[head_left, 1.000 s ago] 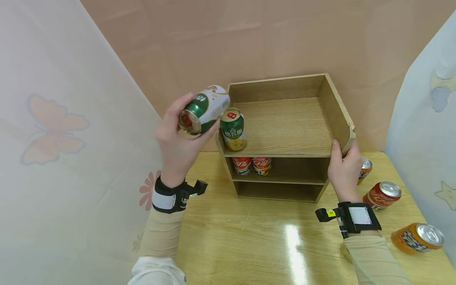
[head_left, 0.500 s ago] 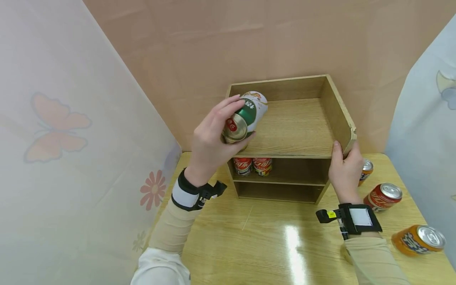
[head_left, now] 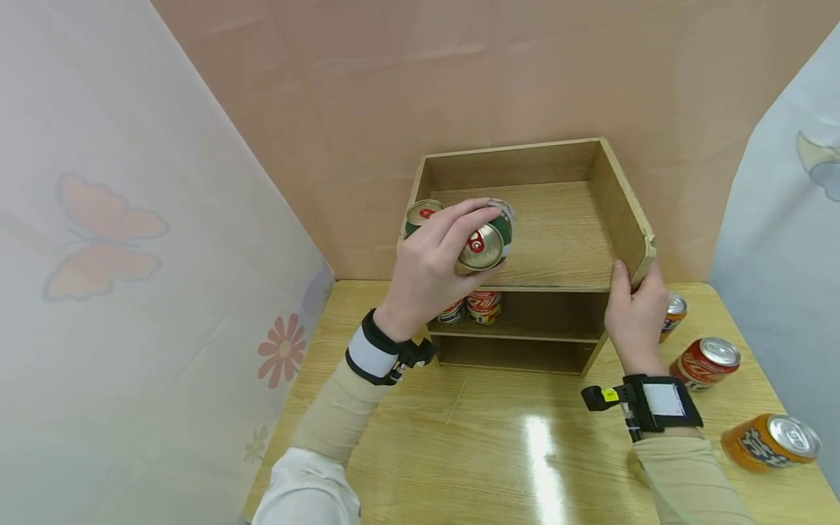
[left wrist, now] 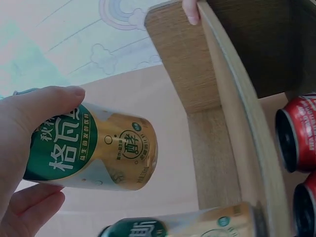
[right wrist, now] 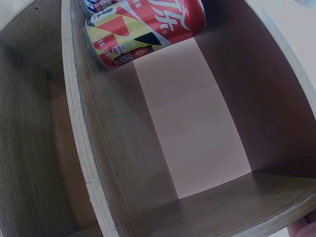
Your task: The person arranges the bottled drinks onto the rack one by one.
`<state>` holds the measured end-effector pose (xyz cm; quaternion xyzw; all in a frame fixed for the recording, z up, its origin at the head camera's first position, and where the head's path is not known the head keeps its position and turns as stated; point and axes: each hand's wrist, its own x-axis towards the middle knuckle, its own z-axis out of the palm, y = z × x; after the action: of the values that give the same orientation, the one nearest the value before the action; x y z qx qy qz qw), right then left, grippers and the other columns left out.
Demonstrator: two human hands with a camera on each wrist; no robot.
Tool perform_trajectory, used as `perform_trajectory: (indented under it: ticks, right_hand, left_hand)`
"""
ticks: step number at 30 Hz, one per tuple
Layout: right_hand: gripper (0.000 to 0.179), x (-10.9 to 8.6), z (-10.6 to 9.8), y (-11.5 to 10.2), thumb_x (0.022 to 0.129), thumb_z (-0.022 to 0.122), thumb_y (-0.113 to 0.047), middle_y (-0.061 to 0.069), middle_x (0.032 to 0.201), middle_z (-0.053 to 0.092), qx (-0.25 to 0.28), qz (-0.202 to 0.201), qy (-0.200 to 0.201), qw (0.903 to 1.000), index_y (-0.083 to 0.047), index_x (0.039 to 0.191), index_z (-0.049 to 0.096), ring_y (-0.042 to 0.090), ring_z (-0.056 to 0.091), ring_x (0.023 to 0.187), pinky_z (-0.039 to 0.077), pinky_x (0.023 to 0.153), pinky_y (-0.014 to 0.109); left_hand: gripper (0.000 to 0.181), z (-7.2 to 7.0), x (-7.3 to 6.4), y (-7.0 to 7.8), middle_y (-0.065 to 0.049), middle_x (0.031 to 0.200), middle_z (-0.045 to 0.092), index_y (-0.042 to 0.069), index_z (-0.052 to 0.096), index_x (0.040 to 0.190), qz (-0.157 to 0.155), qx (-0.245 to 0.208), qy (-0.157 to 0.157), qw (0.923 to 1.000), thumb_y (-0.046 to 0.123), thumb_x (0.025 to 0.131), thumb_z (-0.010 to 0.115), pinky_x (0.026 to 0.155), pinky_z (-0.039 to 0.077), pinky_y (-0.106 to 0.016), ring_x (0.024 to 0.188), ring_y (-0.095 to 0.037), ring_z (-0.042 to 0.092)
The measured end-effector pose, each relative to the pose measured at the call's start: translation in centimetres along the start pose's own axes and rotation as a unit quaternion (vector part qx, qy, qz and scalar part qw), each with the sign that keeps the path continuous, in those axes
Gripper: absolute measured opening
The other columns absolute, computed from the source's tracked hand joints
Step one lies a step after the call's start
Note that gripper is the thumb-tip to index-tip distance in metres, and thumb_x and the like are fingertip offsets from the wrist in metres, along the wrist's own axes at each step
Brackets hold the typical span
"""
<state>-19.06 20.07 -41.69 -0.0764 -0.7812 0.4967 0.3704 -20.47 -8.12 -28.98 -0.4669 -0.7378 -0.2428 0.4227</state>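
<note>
My left hand [head_left: 426, 266] grips a green, white and gold drink can [head_left: 482, 249], fingers on one side and thumb on the other. In the left wrist view that can [left wrist: 94, 148] hangs apart from the top board of the wooden shelf [head_left: 545, 240]. A matching can [head_left: 422, 213] stands at the top's left end, partly hidden behind my left hand. My right hand [head_left: 635, 313] grips the front corner of the shelf's right side panel, thumb on the inside. On the middle level, two red cans [head_left: 484, 307] stand side by side at the left.
Right of the shelf, on the wooden table [head_left: 472, 452], stand an orange can [head_left: 674, 315], a red can [head_left: 705, 362] and another orange can [head_left: 769, 442]. A yellowish object [head_left: 636, 467] is mostly hidden by my right forearm. Printed cloth walls [head_left: 164, 328] enclose the sides.
My left hand has carried its can rightward and down, from left of the shelf, past the standing can, to above the top board. My right hand has stayed on the side panel.
</note>
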Motion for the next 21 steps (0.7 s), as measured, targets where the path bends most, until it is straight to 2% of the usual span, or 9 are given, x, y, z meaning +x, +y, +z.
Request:
perform_trajectory:
  ticks: [5, 11, 21]
  right_hand:
    - [0.038, 0.0, 0.1, 0.0, 0.105, 0.055, -0.024, 0.018, 0.127, 0.066, -0.001, -0.002, -0.001, 1.0000, 0.003, 0.133, 0.059, 0.027, 0.060, 0.113, 0.039, 0.089, 0.015]
    - [0.039, 0.0, 0.2, 0.2, 0.106, 0.054, -0.024, 0.017, 0.129, 0.065, -0.001, 0.001, -0.004, 1.0000, 0.002, 0.134, 0.059, 0.026, 0.060, 0.115, 0.039, 0.091, 0.016]
    - [0.040, 0.1, 0.2, 0.3, 0.106, 0.054, -0.026, 0.017, 0.129, 0.065, -0.004, 0.005, -0.004, 1.0000, 0.002, 0.134, 0.059, 0.026, 0.061, 0.114, 0.040, 0.091, 0.016]
  left_hand:
    - [0.064, 0.7, -0.2, -0.4, -0.013, 0.131, 0.062, 0.004, 0.058, 0.132, -0.012, 0.008, -0.032, 0.9994, 0.025, 0.079, 0.088, 0.105, 0.041, -0.028, 0.118, -0.024, 0.061]
    - [0.069, 1.3, -0.2, -0.9, -0.012, 0.126, 0.065, 0.003, 0.062, 0.130, -0.046, 0.017, -0.063, 0.9968, 0.026, 0.073, 0.093, 0.102, 0.043, -0.026, 0.113, -0.025, 0.062]
    - [0.073, 1.8, 0.7, -2.1, -0.007, 0.113, 0.069, 0.004, 0.064, 0.128, -0.116, 0.026, -0.132, 0.9842, 0.040, 0.072, 0.093, 0.087, 0.048, -0.026, 0.101, -0.021, 0.062]
